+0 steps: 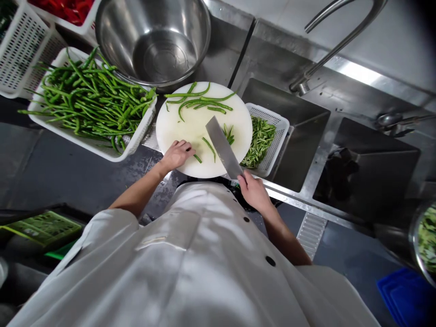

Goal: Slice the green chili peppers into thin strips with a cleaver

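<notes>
My right hand (254,190) is closed round the handle of a cleaver (223,147), whose broad blade slants up and left over the round white cutting board (170,129). With curled fingers, my left hand (177,155) holds a long green chili pepper (198,158) down on the board; one end sticks out past the fingertips. Another pepper (209,149) lies alone between that hand and the blade. Cut pepper pieces (229,135) sit just beyond the blade, partly hidden by it. Several whole peppers (204,102) are spread along the board's far side.
A white basket (134,141) heaped with long green peppers stands left of the board. Behind it is a large steel bowl (163,50). To the right, a perforated basket (277,131) of sliced peppers sits at the sink (296,154), with a curved faucet (327,54) above.
</notes>
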The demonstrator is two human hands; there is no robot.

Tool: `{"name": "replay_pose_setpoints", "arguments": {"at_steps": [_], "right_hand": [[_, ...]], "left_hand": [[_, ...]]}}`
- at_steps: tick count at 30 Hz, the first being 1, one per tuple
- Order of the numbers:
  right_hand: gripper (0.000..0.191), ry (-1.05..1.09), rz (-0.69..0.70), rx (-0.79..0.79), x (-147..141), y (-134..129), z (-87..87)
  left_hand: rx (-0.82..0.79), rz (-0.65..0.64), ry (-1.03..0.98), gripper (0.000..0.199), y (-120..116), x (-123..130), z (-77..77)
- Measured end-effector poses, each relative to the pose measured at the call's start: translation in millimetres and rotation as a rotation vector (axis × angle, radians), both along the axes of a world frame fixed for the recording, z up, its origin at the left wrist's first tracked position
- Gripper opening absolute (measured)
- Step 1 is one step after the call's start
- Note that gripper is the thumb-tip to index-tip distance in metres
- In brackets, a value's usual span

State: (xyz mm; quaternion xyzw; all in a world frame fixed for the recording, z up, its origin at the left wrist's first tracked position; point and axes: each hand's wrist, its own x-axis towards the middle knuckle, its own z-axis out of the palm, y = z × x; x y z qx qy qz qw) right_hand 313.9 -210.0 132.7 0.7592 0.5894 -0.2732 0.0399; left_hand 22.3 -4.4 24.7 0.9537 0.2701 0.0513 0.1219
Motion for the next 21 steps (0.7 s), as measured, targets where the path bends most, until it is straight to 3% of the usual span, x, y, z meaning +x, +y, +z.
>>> {"name": "replay_pose_setpoints", "arguments": {"at_steps": [7,13,16,21], "right_hand": [[0.04,0.036,0.093,-0.211,-24,9,1.3],[0.04,0.007,0.138,-0.23,-47,23,18.8],[0.04,0.035,0.196,-0.224,-68,46,20.2],[0.038,0.073,0.228,-0.213,-80,82,4.6]], "left_hand": [[-0.105,0.237,-0.187,0.038,2,-5,-21.7],[-0.025,0.645,-0.191,0.025,-12,-19,-29.5],[-0.034,0.65,-0.206,0.025,-21,-17,-32.8],[-0.03,0.626,-0.167,0.025,-27,-18,-27.0]]}}
